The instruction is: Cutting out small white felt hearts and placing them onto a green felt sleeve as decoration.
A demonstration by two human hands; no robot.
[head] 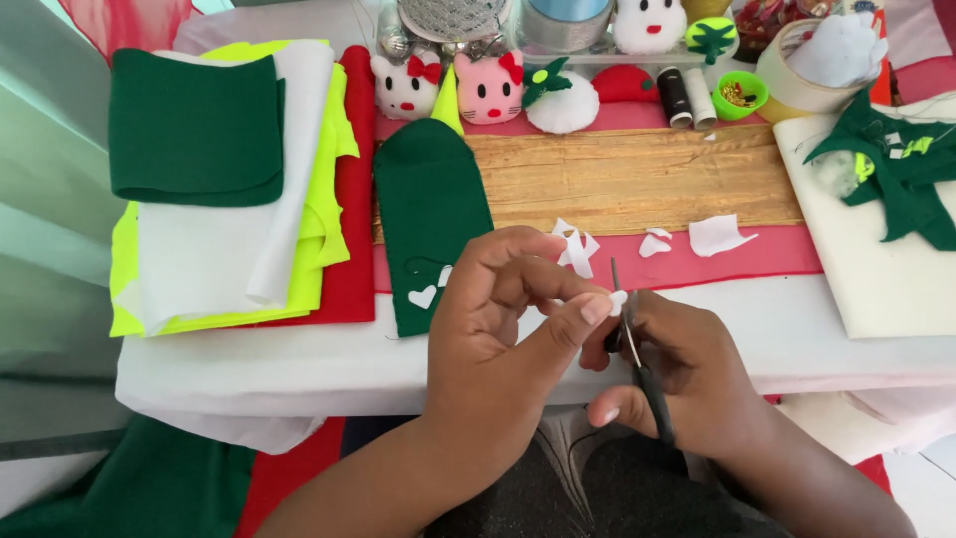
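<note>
Trimming step: left hand (503, 329) pinches white felt scrap (618, 298); right hand (687, 374) grips small scissors (637, 359); next cut needs steadiness.

Bright, even daylight — soft shadows, sharp centre, slight blur and stretch at edges.

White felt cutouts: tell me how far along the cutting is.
Done: one white heart and a smaller white piece lie on the green felt shape, and white scraps are left on the table. In hand: the left hand pinches a tiny white piece while the right hand works the scissors at it. Left: most of the green shape is bare; how many more pieces are needed cannot be told.
</note>
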